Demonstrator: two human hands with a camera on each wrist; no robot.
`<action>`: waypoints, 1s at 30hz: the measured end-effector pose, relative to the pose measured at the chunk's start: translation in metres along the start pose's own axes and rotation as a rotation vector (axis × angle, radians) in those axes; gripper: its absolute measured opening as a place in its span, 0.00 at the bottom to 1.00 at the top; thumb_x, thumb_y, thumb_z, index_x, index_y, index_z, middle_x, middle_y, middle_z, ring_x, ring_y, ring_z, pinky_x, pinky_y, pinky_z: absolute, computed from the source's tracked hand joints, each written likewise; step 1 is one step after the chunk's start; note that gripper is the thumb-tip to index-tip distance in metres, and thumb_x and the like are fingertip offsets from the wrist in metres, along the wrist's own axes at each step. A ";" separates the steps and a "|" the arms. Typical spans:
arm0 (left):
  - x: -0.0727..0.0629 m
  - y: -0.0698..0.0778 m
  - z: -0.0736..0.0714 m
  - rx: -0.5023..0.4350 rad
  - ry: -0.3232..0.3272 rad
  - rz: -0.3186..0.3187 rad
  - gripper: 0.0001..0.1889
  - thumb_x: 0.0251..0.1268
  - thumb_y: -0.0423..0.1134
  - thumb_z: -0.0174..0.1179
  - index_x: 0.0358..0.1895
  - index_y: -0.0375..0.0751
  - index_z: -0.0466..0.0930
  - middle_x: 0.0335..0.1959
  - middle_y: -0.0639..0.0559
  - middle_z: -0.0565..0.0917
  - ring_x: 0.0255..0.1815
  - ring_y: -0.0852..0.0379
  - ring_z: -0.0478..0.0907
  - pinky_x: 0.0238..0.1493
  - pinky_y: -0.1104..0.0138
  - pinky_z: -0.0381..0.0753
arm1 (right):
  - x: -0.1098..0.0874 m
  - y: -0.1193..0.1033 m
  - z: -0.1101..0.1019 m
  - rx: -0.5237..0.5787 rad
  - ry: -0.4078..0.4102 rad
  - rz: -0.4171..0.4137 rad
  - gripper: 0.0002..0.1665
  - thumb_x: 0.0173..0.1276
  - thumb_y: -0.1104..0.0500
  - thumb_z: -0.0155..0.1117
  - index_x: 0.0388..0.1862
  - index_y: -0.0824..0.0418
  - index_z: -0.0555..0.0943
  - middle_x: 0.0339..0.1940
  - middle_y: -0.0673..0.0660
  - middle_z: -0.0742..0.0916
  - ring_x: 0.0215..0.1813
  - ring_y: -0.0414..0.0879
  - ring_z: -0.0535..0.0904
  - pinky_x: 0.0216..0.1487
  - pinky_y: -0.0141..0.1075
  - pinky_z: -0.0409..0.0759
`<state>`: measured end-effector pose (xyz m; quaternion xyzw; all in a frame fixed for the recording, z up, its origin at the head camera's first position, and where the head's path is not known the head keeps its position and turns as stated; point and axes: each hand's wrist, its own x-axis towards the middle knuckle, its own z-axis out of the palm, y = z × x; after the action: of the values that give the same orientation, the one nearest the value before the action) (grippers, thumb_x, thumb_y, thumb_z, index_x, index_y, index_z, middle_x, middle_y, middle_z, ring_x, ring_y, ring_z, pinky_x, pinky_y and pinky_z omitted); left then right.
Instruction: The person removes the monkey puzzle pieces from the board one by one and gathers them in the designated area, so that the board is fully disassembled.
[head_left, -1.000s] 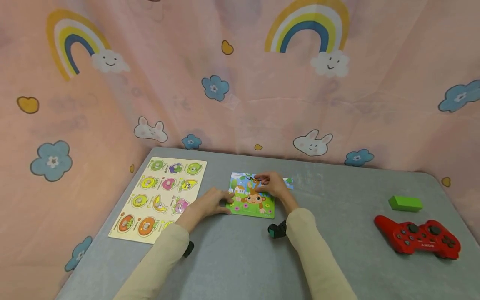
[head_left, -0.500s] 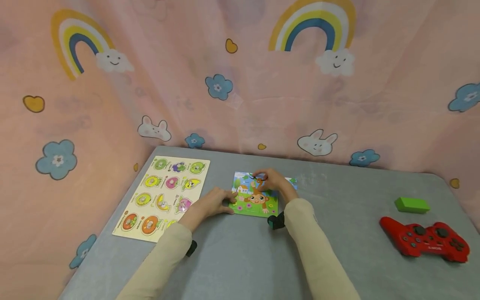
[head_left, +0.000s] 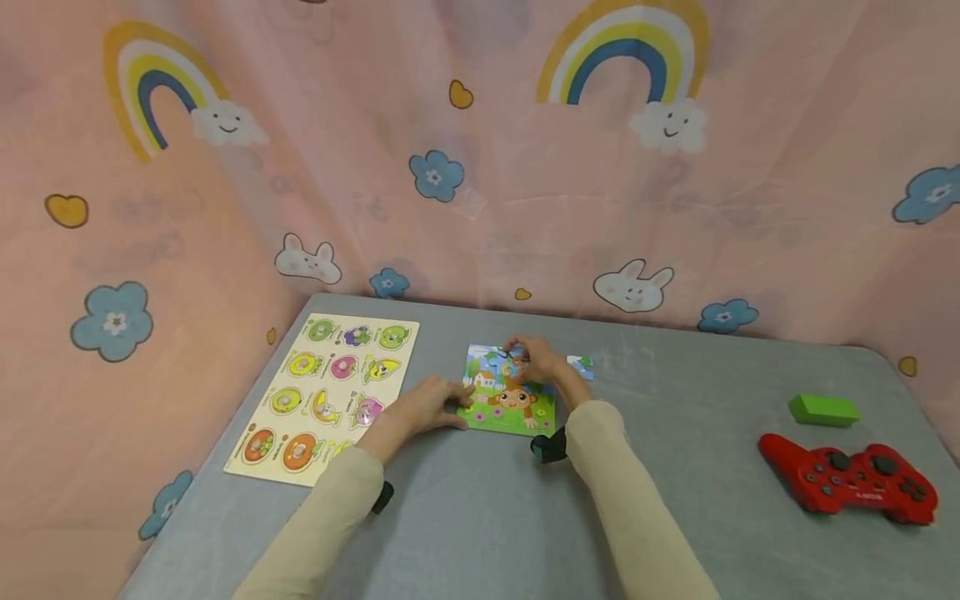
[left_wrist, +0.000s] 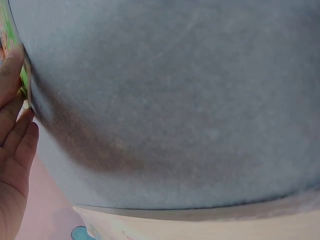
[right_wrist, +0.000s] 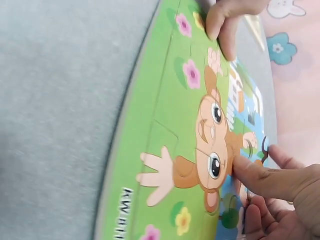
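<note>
A small jigsaw puzzle (head_left: pixel 510 417) with a monkey picture lies on the grey table in the head view. My left hand (head_left: pixel 426 406) holds its lower left edge between thumb and fingers. Over the upper right part is my right hand (head_left: pixel 542 363), its thumb and fingertips around a puzzle piece in the picture. The right wrist view shows that thumb beside the monkey's head (right_wrist: pixel 212 135); the fingers partly hide the piece. A loose puzzle piece (head_left: pixel 581 367), blue and green, lies just right of the puzzle, behind the right hand.
A cream fruit puzzle board (head_left: pixel 341 425) lies to the left, partly beneath the left forearm. On the right are a green block (head_left: pixel 823 410) and a red game controller (head_left: pixel 847 479). A pink patterned curtain (head_left: pixel 510 225) hangs behind the table.
My right hand has shifted slightly left over the puzzle, uncovering more of the loose piece. The left hand keeps its place on the edge. The head view has shifted a little.
</note>
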<state>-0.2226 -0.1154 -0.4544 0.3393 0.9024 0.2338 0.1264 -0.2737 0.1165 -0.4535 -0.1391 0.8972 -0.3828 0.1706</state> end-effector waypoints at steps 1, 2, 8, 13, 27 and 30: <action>0.000 -0.001 0.000 0.001 0.000 0.001 0.16 0.53 0.39 0.71 0.45 0.36 0.85 0.56 0.42 0.79 0.60 0.47 0.75 0.61 0.58 0.70 | -0.001 0.000 0.001 -0.001 0.010 -0.007 0.29 0.55 0.75 0.69 0.55 0.66 0.73 0.57 0.74 0.74 0.58 0.65 0.70 0.57 0.55 0.71; 0.001 -0.001 0.000 0.002 0.002 0.003 0.16 0.53 0.39 0.71 0.45 0.36 0.85 0.56 0.42 0.79 0.60 0.47 0.75 0.61 0.58 0.70 | -0.003 0.000 0.002 0.002 0.022 -0.020 0.29 0.54 0.75 0.69 0.55 0.66 0.73 0.57 0.74 0.74 0.59 0.66 0.70 0.57 0.56 0.71; 0.001 -0.002 0.001 -0.006 0.004 0.006 0.16 0.53 0.38 0.71 0.44 0.35 0.85 0.56 0.42 0.79 0.60 0.47 0.75 0.61 0.58 0.70 | -0.013 0.005 0.005 0.054 0.112 -0.087 0.30 0.54 0.73 0.71 0.56 0.68 0.74 0.54 0.71 0.77 0.49 0.61 0.74 0.50 0.51 0.74; 0.001 -0.001 0.001 -0.003 0.001 0.000 0.16 0.52 0.39 0.71 0.45 0.36 0.85 0.56 0.43 0.79 0.60 0.48 0.75 0.61 0.59 0.70 | -0.015 0.012 0.007 0.068 0.197 -0.118 0.26 0.57 0.71 0.70 0.56 0.71 0.77 0.47 0.69 0.81 0.31 0.49 0.70 0.34 0.38 0.70; 0.000 -0.002 0.002 0.006 0.008 -0.009 0.16 0.53 0.39 0.71 0.46 0.37 0.85 0.57 0.42 0.79 0.61 0.48 0.74 0.61 0.59 0.70 | -0.012 0.030 0.010 0.081 0.268 -0.249 0.23 0.57 0.70 0.70 0.54 0.68 0.81 0.46 0.65 0.85 0.41 0.54 0.80 0.42 0.44 0.79; 0.000 -0.003 0.002 0.002 0.006 -0.003 0.17 0.53 0.39 0.71 0.46 0.37 0.85 0.57 0.42 0.79 0.61 0.48 0.74 0.62 0.59 0.70 | -0.012 0.033 0.009 0.118 0.265 -0.250 0.22 0.58 0.70 0.68 0.54 0.69 0.81 0.47 0.66 0.85 0.45 0.57 0.81 0.46 0.45 0.80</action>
<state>-0.2235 -0.1159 -0.4577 0.3373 0.9035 0.2338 0.1235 -0.2628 0.1377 -0.4815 -0.1875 0.8636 -0.4679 0.0098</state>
